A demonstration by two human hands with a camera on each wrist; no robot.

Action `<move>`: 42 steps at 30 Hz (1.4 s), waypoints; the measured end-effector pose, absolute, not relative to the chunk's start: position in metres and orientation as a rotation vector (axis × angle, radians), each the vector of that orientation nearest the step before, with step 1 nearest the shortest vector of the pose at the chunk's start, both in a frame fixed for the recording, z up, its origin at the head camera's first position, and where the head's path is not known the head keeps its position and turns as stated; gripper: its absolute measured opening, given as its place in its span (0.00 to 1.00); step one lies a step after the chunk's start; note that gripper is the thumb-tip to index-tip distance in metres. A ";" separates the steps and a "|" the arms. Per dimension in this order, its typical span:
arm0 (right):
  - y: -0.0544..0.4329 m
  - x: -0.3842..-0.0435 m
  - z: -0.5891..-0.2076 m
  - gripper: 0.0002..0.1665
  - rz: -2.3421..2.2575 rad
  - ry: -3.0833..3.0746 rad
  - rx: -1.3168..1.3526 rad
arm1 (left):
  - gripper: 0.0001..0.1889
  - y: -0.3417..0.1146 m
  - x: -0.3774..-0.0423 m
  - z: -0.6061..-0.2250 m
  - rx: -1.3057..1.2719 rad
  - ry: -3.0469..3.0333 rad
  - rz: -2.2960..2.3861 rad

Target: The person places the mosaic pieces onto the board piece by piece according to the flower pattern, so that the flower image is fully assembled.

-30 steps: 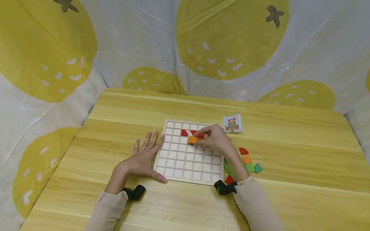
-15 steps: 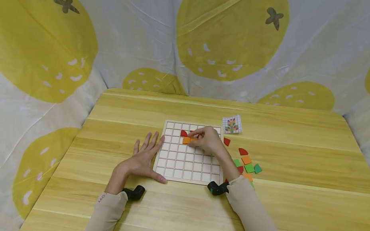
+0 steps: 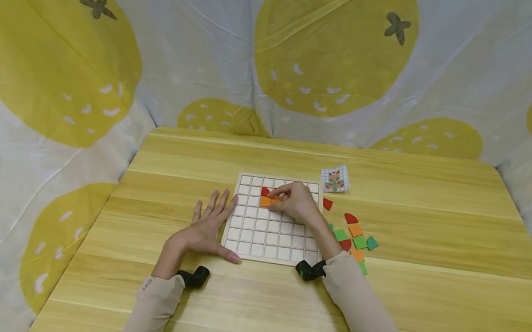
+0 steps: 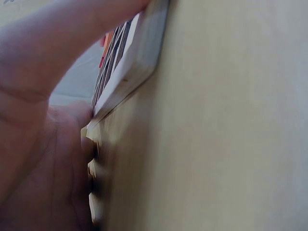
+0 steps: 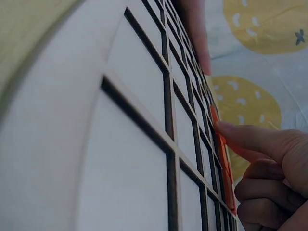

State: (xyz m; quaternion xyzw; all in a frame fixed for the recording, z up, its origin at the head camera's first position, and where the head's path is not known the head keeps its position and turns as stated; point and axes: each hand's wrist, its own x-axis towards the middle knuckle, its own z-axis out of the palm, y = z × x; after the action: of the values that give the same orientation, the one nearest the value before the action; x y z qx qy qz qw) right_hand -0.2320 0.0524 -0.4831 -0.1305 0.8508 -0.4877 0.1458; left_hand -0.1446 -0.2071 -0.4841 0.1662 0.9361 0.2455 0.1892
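Note:
In the head view, my left hand (image 3: 205, 232) lies spread at the left side of the wooden grid board (image 3: 244, 235), fingertips at its side edge and thumb along its near corner. My right hand (image 3: 298, 203) reaches over the board and pinches an orange square tile (image 3: 265, 202) between thumb and index finger, low in the grid. Beside it a second orange tile (image 3: 276, 202) shows partly under the fingers. A red quarter-round tile (image 3: 265, 191) sits in the row above. In the right wrist view, the thumb (image 5: 236, 134) touches the orange tile's edge; other fingers are curled.
Several loose red, orange and green tiles (image 3: 355, 231) lie right of the board, partly behind the right forearm. One red tile (image 3: 327, 204) is close to the board's right edge. A pattern card (image 3: 335, 178) lies beyond the far right corner. A lemon-print curtain (image 3: 332, 43) surrounds the table.
My right hand has shifted slightly left with the orange tile, which moves one column left, uncovering the loose tiles at the right. The left hand stays in place.

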 end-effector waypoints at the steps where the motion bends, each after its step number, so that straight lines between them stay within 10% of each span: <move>1: 0.052 -0.232 -0.484 0.12 -1.408 2.449 -0.372 | 0.80 -0.207 -0.145 -0.484 0.468 2.633 0.691; 42: 0.246 -0.209 -0.482 0.21 -1.340 2.376 -0.267 | 0.79 -0.206 -0.143 -0.487 0.486 2.643 0.708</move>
State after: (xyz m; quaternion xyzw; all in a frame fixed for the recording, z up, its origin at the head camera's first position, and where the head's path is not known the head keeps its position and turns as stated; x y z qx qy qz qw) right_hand -0.2088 0.2455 -0.4822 -0.0955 0.8496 -0.4790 0.1991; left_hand -0.1432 -0.2061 -0.4867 0.1719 0.9354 0.2507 0.1804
